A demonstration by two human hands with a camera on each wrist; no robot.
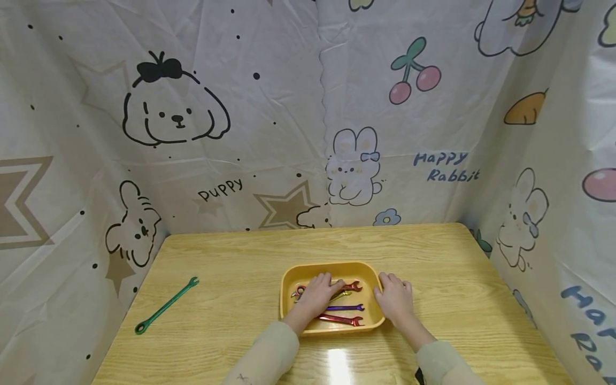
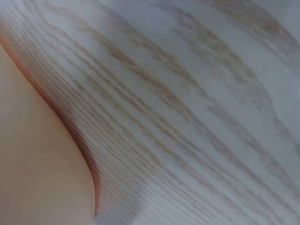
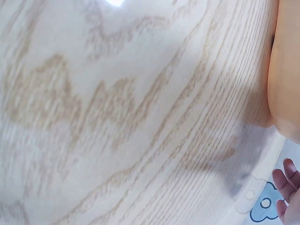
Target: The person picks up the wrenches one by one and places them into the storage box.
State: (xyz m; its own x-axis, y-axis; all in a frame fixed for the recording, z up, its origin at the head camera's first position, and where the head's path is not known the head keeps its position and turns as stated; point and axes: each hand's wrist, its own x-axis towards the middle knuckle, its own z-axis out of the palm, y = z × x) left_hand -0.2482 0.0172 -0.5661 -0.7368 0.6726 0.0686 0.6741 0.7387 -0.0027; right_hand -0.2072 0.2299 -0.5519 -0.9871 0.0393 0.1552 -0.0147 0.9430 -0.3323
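My left hand (image 1: 316,295) reaches into a yellow tray (image 1: 332,331) in the head view, over several wrenches. Its fingertips meet the red wrench (image 1: 353,286) at the back; whether they grip it is hidden. A yellow wrench (image 1: 343,294), a purple wrench (image 1: 346,308) and a second red wrench (image 1: 341,320) lie partly under that hand. At the tray's right side my right hand (image 1: 397,300) holds the rim, thumb at the inner side and fingers outside. Three fingertips of the right hand (image 3: 288,190) show in the right wrist view.
A green wrench (image 1: 166,306) lies alone on the wooden table (image 1: 231,278), left of the tray. Printed cloth (image 1: 269,107) hangs behind the table and along both sides. The left wrist view shows mostly blurred wood grain (image 2: 178,117).
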